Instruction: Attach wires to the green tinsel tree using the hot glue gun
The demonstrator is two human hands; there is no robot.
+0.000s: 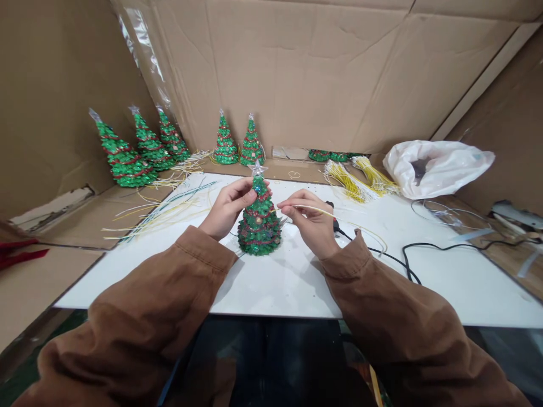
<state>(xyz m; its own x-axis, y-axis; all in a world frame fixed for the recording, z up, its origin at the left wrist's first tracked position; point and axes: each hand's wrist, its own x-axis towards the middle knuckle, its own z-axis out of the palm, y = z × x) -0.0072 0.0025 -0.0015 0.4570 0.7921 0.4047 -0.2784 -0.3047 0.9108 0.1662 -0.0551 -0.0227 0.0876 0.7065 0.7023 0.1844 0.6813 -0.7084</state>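
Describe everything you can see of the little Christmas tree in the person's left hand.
The miniature Christmas tree is a green cone of layered, shiny, plastic-looking foliage, banded with red garland and bearing a gold bauble. A clear star topper crowns it. It is upright, its base at the white tabletop. The left hand grips its upper part; the right hand holds a yellow-white wire beside it, contact unclear.

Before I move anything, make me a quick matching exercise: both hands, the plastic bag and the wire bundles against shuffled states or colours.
1. Left hand
2. Right hand
3. Plastic bag
4. Wire bundles

A. Mostly yellow
B. Pinching a thin strand
C. White and crumpled
D. Holding the decorated tree near its top

Pairs: 1-D, 2-B, 3-C, 4-A
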